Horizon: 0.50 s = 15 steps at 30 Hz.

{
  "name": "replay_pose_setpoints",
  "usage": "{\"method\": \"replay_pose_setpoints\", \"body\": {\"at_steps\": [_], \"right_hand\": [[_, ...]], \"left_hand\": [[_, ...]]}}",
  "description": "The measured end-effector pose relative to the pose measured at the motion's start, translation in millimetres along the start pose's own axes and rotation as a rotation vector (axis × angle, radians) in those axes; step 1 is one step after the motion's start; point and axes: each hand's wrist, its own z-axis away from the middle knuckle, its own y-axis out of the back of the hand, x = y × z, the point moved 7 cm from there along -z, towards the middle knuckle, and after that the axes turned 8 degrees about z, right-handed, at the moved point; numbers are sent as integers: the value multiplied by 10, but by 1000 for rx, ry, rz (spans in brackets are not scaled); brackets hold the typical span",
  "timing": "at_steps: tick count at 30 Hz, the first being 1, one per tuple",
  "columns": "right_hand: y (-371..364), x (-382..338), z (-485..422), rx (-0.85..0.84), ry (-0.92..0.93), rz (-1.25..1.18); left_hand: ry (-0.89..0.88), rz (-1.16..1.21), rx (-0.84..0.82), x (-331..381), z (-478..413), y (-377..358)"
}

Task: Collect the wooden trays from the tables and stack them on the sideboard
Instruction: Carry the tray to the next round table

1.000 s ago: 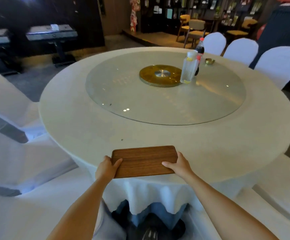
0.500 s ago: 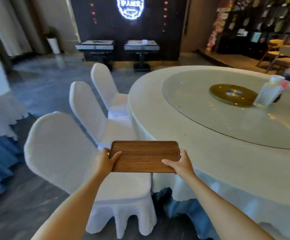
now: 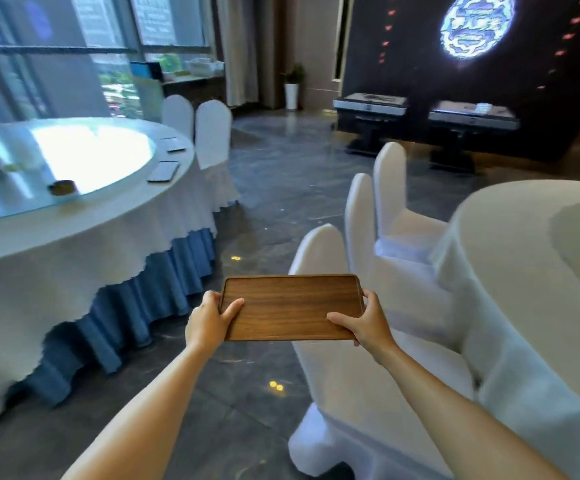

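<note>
A brown wooden tray (image 3: 290, 306) is held flat in the air over the floor, between two round tables. My left hand (image 3: 209, 320) grips its left end, thumb on top. My right hand (image 3: 364, 322) grips its right end the same way. On the left round table (image 3: 74, 237) two more dark flat trays lie near the far edge, one (image 3: 164, 171) nearer and one (image 3: 174, 145) behind it.
White-covered chairs (image 3: 347, 271) stand close on my right beside a second round table (image 3: 524, 254). Two more covered chairs (image 3: 212, 133) stand behind the left table. Dark stands (image 3: 371, 105) line the back wall. Grey floor runs between the tables.
The view has swung left, away from the table where the tray lay. The tray stays in both hands, now over the floor, and the left table has come into sight.
</note>
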Motion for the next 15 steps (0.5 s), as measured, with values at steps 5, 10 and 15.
{"method": "replay_pose_setpoints", "body": {"at_steps": [5, 10, 15], "right_hand": [[-1065, -593, -610, -66, 71, -7], [-1712, -966, -1181, -124, 99, 25], [-2281, -1162, -1826, -224, 130, 45]], "left_hand": [[40, -6, 62, -479, -814, 740], [83, -9, 99, -786, -1395, 1065], [148, 4, 137, -1009, -1926, 1195]]}}
